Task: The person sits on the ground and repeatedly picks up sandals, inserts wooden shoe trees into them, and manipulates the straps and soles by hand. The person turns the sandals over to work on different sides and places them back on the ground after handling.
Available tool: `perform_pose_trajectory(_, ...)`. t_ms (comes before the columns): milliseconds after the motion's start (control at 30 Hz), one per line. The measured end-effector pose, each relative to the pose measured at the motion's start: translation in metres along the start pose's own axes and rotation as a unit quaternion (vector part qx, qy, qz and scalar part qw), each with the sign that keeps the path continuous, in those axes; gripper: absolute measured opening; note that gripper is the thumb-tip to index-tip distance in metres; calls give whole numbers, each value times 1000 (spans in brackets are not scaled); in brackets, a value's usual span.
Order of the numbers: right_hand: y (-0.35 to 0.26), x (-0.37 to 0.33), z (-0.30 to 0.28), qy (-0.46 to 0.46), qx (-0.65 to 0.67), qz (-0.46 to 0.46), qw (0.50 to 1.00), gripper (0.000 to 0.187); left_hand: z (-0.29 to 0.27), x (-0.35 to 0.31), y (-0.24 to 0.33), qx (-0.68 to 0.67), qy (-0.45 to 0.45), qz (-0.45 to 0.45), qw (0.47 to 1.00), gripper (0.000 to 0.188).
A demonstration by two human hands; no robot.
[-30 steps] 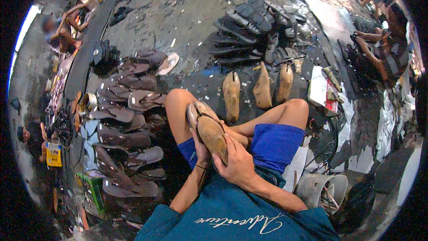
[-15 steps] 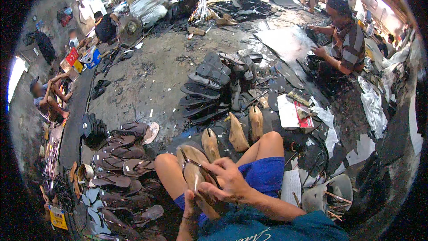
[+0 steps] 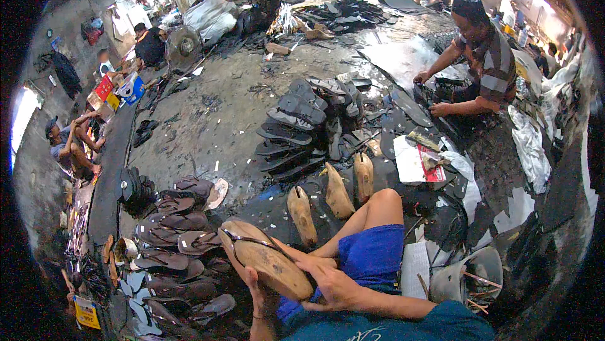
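Observation:
Over my lap, my left hand and my right hand hold a wooden shoe last tilted, its broad toe end up to the left. A thin dark thong strap lies across its face and forks near the toe. My left hand cups the lower left side, most of its fingers hidden behind the wood. My right hand grips the heel end, thumb below and fingers along the edge. Beyond my legs are three more wooden lasts, a near one, a middle one and a right one.
Rows of brown thong sandals lie at my left. A pile of dark sandals stands ahead. At the right sits a co-worker handling dark pieces. A grey bucket with sticks lies lower right, near a white-and-red sheet.
The last has turned, so its broad wooden face and strap now show. My right hand has shifted from the strap to the heel end. The co-worker's hands have lowered.

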State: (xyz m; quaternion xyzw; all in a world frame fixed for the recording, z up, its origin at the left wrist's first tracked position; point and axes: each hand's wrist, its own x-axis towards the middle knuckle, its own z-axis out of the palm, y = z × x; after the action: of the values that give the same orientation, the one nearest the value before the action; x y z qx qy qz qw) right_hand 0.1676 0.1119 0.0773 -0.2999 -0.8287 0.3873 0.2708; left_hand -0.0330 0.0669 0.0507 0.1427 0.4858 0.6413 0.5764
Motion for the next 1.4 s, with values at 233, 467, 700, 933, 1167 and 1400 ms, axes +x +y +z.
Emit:
perform_pose_trajectory(233, 0, -20, 29, -52, 505, 278, 816, 47, 14, -45, -8, 22, -95, -45, 994, 105)
perform_pose_trajectory(467, 19, -67, 64, -75, 634, 253, 727, 43, 17, -15, -3, 4, -8, 60, 998, 114)
perform_pose_trajectory(700, 34, -35, 52, -90, 531, 126, 833, 26, -1, 15, 10, 38, 51, 135, 989, 123)
perform_pose_trajectory(933, 10, -11, -5, 51, 482, 71, 872, 80, -19, 13, -17, 233, 53, 198, 951, 133)
perform_pose_trajectory(1167, -9, -7, -15, -49, 226, 64, 971, 117, 44, -19, 13, 219, -28, 185, 958, 132)
perform_pose_trajectory(1400, -5, -28, -2, 132, 676, 178, 703, 110, 62, -25, 51, 606, -131, 308, 722, 41)
